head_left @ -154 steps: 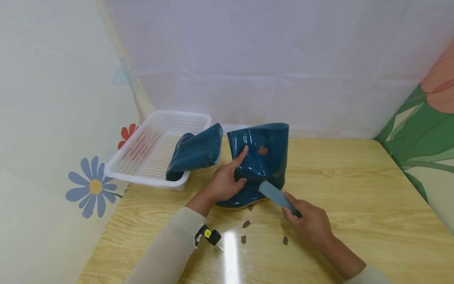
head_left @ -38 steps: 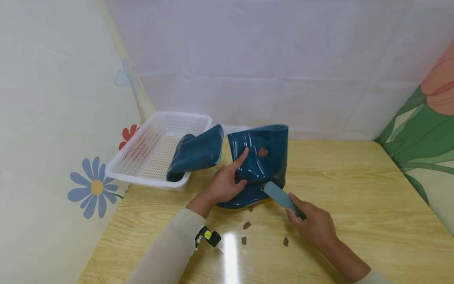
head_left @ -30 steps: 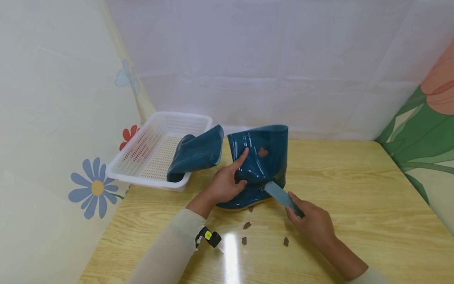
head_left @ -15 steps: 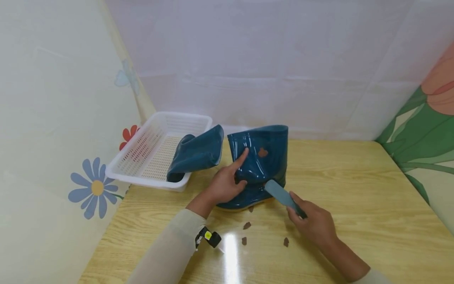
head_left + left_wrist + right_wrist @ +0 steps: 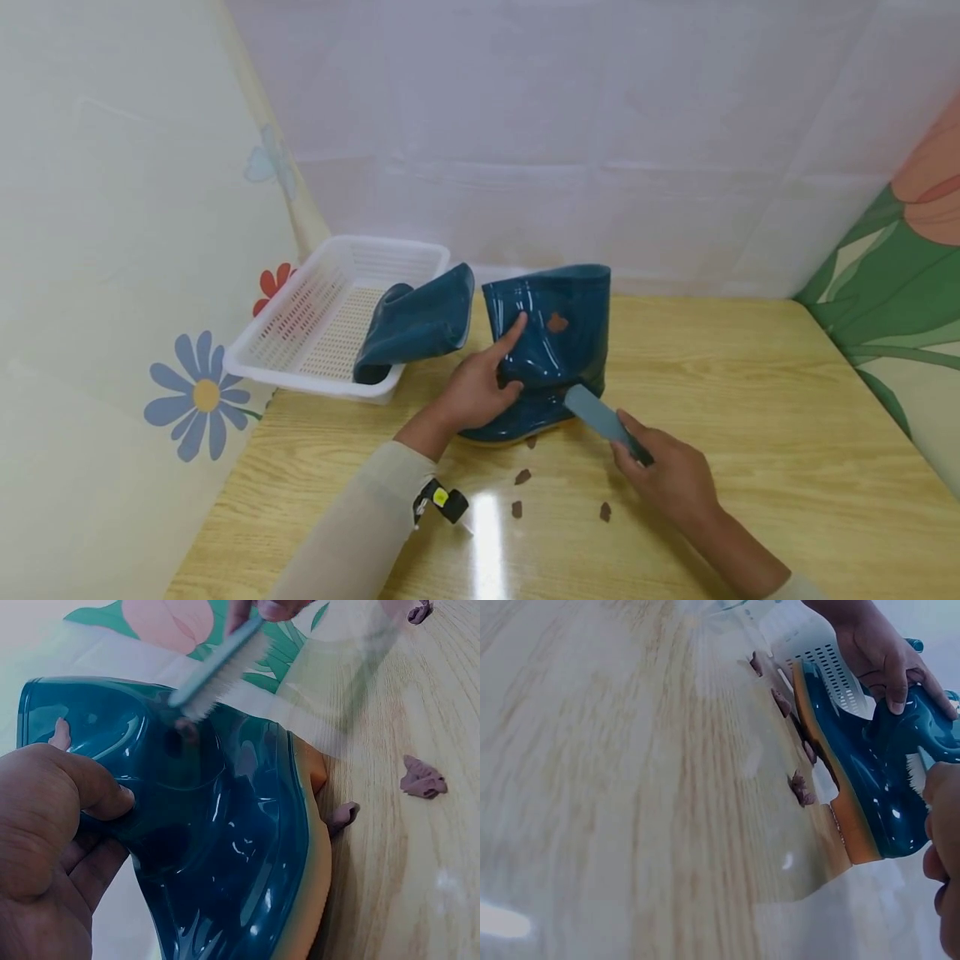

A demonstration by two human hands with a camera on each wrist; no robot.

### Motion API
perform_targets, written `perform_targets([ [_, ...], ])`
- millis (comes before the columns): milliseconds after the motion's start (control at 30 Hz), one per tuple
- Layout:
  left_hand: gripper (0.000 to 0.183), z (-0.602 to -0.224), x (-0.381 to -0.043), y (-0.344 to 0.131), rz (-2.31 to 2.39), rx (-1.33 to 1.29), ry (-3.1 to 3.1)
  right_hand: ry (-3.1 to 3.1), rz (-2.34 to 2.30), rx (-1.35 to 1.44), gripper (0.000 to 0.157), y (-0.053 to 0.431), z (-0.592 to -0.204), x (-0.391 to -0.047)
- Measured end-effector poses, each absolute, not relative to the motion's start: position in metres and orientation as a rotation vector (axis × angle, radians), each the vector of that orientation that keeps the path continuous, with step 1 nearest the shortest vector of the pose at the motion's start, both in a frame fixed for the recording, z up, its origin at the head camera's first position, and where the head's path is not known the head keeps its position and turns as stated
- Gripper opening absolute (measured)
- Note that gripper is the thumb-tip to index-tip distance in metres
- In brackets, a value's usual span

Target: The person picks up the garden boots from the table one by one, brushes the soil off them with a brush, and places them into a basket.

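Observation:
A glossy dark teal rain boot (image 5: 555, 358) stands upright on the table, its tan sole (image 5: 319, 862) visible in the left wrist view. My left hand (image 5: 480, 387) grips the boot at its shaft and ankle, the index finger along the shaft. My right hand (image 5: 671, 471) holds a blue-grey scrub brush (image 5: 596, 412). White bristles (image 5: 229, 679) face the boot's ankle, close to a small brown mud-like lump (image 5: 187, 730); whether they touch cannot be told. Another brown patch (image 5: 557, 322) clings to the shaft.
Several brown clumps (image 5: 522, 477) lie on the wooden table (image 5: 750, 400) in front of the boot. At the left, a white plastic basket (image 5: 300, 383) holds a second teal boot (image 5: 420, 321), tilted with its shaft over the rim. Printed cloth walls (image 5: 600, 150) enclose the back and sides.
Since the first frame, my right hand and the brush have shifted slightly right along the boot's ankle. My left hand and the boot have stayed nearly in place.

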State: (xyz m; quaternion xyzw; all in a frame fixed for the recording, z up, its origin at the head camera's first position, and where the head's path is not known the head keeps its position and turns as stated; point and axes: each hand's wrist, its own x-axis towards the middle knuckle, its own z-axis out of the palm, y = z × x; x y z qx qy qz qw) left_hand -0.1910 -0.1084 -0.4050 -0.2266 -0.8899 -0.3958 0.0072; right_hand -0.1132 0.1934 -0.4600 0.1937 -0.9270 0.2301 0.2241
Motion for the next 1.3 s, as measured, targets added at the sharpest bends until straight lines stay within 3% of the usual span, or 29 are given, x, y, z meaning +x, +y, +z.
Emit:
perform_targets([
  [1300,0.102,-0.4025,-0.1898,-0.1079,-1.219,-0.705,-2.806,-2.511,0.651,0.545,0.046,0.1953,-0.4615,-0.1138],
])
